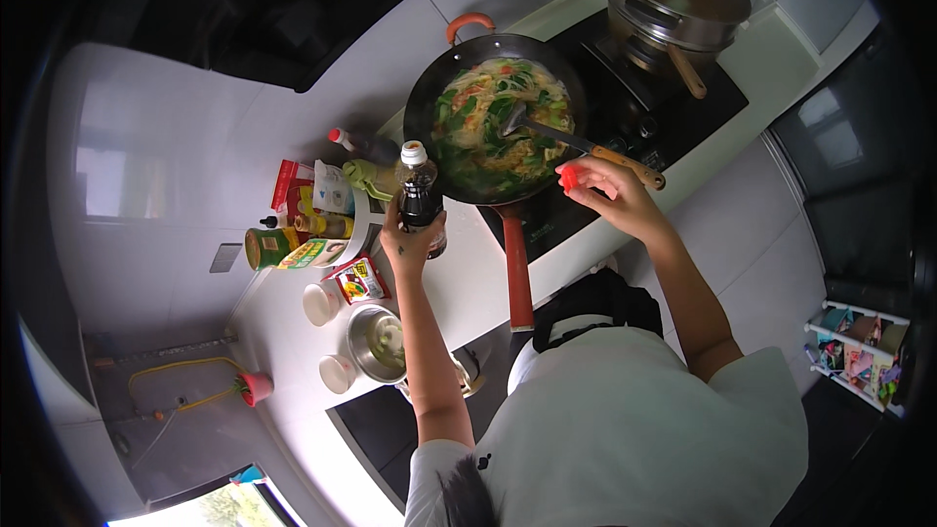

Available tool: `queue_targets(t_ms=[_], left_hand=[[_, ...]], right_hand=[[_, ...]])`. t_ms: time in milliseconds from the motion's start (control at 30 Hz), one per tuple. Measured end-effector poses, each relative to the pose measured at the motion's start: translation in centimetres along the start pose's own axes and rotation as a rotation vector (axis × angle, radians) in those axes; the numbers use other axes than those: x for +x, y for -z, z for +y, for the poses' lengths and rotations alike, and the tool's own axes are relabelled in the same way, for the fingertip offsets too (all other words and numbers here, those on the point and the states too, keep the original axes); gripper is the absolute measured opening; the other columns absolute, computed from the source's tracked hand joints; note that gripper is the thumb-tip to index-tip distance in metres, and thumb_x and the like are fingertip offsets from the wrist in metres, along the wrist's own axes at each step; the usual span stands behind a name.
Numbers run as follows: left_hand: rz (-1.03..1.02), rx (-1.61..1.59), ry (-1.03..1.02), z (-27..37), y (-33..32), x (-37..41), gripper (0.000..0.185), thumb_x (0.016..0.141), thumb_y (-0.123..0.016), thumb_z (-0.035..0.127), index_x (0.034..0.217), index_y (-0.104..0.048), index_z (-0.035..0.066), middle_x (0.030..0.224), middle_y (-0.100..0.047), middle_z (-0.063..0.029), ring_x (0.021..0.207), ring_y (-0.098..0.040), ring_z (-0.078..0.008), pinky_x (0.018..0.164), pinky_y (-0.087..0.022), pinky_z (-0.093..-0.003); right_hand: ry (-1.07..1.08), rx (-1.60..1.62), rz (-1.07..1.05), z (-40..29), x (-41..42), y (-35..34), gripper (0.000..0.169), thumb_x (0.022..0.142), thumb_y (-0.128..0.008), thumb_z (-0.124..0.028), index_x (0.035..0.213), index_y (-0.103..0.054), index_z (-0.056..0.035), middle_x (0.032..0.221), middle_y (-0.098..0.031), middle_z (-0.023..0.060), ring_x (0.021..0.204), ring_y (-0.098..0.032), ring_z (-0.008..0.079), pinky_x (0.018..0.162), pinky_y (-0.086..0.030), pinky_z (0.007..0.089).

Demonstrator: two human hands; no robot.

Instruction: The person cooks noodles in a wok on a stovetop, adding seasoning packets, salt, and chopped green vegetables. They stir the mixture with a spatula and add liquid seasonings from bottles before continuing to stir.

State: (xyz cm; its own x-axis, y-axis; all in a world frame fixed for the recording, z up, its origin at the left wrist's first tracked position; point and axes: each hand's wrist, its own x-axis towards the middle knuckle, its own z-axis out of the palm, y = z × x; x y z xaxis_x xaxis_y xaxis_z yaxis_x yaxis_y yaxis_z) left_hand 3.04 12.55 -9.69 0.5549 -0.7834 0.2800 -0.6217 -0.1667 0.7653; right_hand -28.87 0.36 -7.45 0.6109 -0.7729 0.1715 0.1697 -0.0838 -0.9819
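My left hand grips a bottle of dark liquid, held upright beside the wok with its white neck uncapped. Between the fingertips of my right hand is a red bottle cap, close to the wok's right rim. The black wok sits on the cooktop and holds noodles with leafy greens and red pieces in liquid. A metal spatula rests in the food, its wooden handle crossing the rim to the right. The wok's long red handle points towards my body.
A lidded steamer pot stands at the back of the black cooktop. Left of the wok are seasoning bottles and packets, including a green-lidded jar. A metal bowl and two white cups stand on the white counter.
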Motion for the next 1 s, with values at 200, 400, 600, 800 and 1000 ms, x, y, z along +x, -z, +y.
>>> queue_targets(t_ms=[200, 400, 600, 800, 1000], left_hand=[[-0.046, 0.197, -0.048, 1.3, 0.2, 0.5, 0.064, 0.059, -0.084, 0.021, 0.115, -0.06, 0.002, 0.095, -0.07, -0.0134, 0.085, -0.069, -0.0231, 0.076, -0.052, -0.0346], [-0.089, 0.42, 0.007, 1.3, 1.1, 1.5, 0.056, 0.056, -0.083, 0.026, 0.106, -0.063, 0.012, 0.093, -0.069, -0.011, 0.084, -0.066, -0.0304, 0.072, -0.051, -0.0401], [-0.104, 0.528, 0.012, 1.2, 1.1, 2.4, 0.072, 0.051, -0.082, 0.033, 0.114, -0.058, 0.01, 0.094, -0.065, -0.0138, 0.084, -0.065, -0.0335, 0.07, -0.053, -0.0443], [-0.131, 0.601, 0.014, 1.1, 0.9, 2.8, 0.074, 0.05, -0.082, 0.032, 0.116, -0.057, 0.01, 0.092, -0.064, -0.0137, 0.085, -0.064, -0.0342, 0.07, -0.053, -0.0447], [-0.117, 0.632, 0.016, 1.0, 0.6, 2.6, 0.076, 0.049, -0.083, 0.031, 0.117, -0.057, 0.01, 0.095, -0.063, -0.0135, 0.087, -0.062, -0.0352, 0.072, -0.053, -0.0453]], right_hand=[[-0.042, 0.006, -0.091, -1.4, 0.3, -2.3, 0.029, 0.089, -0.065, -0.01, 0.115, -0.059, 0.0008, 0.108, -0.063, 0.0062, 0.099, -0.061, 0.0134, 0.091, -0.048, 0.0289], [-0.045, -0.051, -0.078, -1.2, -0.8, -2.4, 0.03, 0.088, -0.065, -0.007, 0.116, -0.058, 0.0008, 0.11, -0.064, 0.0075, 0.098, -0.062, 0.014, 0.091, -0.048, 0.0289], [-0.052, -0.025, -0.035, -0.9, -2.0, -1.7, 0.03, 0.088, -0.065, -0.006, 0.117, -0.057, 0.0007, 0.113, -0.062, 0.0081, 0.101, -0.061, 0.0137, 0.091, -0.048, 0.0285], [-0.052, -0.006, -0.021, -1.0, -2.5, -1.5, 0.03, 0.088, -0.065, -0.007, 0.116, -0.057, 0.0007, 0.115, -0.062, 0.008, 0.101, -0.06, 0.0136, 0.092, -0.048, 0.0287], [-0.054, -0.027, -0.025, -0.9, -2.6, -1.2, 0.03, 0.088, -0.064, -0.007, 0.117, -0.058, 0.0001, 0.114, -0.062, 0.0078, 0.101, -0.06, 0.0138, 0.091, -0.048, 0.0293]])
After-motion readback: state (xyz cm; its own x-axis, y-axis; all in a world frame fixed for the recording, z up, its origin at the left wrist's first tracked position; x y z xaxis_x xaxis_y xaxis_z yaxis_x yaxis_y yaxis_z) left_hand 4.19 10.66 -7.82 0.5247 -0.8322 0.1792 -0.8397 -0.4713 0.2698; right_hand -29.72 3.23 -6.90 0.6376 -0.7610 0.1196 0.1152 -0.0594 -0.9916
